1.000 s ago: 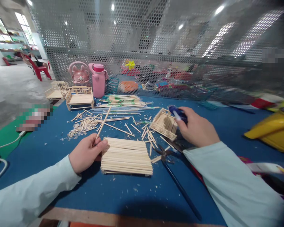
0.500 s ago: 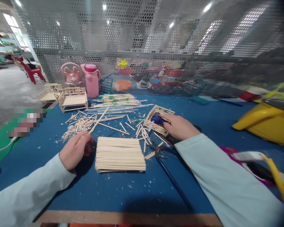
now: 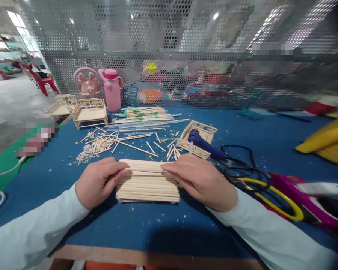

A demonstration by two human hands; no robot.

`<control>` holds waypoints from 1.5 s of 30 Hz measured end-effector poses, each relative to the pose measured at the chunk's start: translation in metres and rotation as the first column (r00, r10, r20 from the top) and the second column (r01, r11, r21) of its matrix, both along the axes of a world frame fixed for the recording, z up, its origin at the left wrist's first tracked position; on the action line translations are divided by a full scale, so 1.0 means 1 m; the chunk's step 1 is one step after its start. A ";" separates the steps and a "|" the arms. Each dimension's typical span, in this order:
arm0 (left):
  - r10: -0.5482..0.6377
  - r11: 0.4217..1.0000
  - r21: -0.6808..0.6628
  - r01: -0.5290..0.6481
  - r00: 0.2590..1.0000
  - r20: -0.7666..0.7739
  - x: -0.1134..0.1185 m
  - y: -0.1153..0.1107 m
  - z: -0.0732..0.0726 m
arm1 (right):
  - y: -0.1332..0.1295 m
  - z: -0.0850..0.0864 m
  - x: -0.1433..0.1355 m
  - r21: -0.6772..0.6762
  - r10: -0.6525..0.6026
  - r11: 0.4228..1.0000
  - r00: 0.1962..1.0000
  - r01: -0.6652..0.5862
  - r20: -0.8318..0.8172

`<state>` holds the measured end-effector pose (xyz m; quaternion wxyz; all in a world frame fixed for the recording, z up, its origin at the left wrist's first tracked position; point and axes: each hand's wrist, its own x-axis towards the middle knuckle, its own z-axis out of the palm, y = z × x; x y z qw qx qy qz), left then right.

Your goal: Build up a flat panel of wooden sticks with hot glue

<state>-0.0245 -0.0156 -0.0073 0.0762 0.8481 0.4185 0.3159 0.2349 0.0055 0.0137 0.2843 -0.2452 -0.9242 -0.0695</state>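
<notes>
A flat panel of wooden sticks [image 3: 148,186], laid side by side, rests on the blue table in front of me. My left hand [image 3: 103,180] pinches its upper left corner between thumb and fingers. At the upper right corner, my right hand [image 3: 201,179] grips the panel the same way. One gap shows between the sticks near the top. Just beyond my right hand, a blue hot glue gun [image 3: 204,144] leans across a small stick-built frame [image 3: 211,131], its nozzle pointing toward me.
Loose sticks and chips [image 3: 97,144] litter the table behind the panel. Wrapped stick bundles [image 3: 146,112], miniature stick chairs [image 3: 90,112] and a pink bottle [image 3: 112,90] stand farther back, before a perforated metal screen [image 3: 169,48]. Black cable [image 3: 242,165] and yellow-handled scissors [image 3: 290,202] lie right.
My right hand has let go of the glue gun and moved left onto the panel. My left hand has shifted right from a loose stick to the panel's corner. The view has turned slightly.
</notes>
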 end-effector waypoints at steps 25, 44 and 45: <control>0.209 0.974 -0.107 -0.200 0.974 0.082 -0.010 0.024 -0.009 | 0.014 -0.013 -0.005 -0.114 -0.330 0.939 0.943 0.325 -0.034; 0.174 0.984 -0.026 -0.175 0.984 -0.039 -0.011 0.024 -0.013 | 0.014 -0.012 0.002 -0.183 -0.291 0.938 0.955 0.295 0.049; 0.173 0.984 -0.025 -0.174 0.984 -0.042 -0.011 0.024 -0.013 | 0.013 -0.010 0.002 -0.168 -0.295 0.938 0.953 0.302 0.067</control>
